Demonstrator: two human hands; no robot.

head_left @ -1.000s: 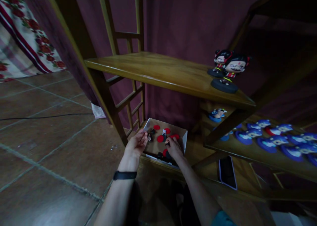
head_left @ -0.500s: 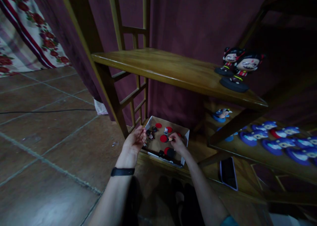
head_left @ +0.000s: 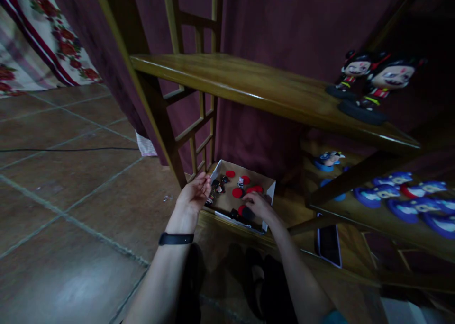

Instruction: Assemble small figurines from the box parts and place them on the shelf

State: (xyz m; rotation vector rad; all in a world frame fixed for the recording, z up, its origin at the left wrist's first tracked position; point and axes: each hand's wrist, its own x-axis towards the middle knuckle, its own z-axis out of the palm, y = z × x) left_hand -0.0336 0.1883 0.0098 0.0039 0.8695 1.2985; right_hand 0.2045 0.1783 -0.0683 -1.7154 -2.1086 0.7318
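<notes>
Left hand (head_left: 194, 197): fingers curled at small dark pieces; whether it holds any, cannot tell.
Right hand (head_left: 259, 205): loosely spread, low in cardboard box (head_left: 270, 193).
Overhead: wooden shelf (head_left: 256, 89), two dolls (head_left: 373, 85) at frame right.
Lower right: phone (head_left: 329, 245).

Shelf (head_left: 249, 85) glossy varnished wood — box (head_left: 227, 202) matt cardboard — floor (head_left: 71, 196) smooth tile.
</notes>
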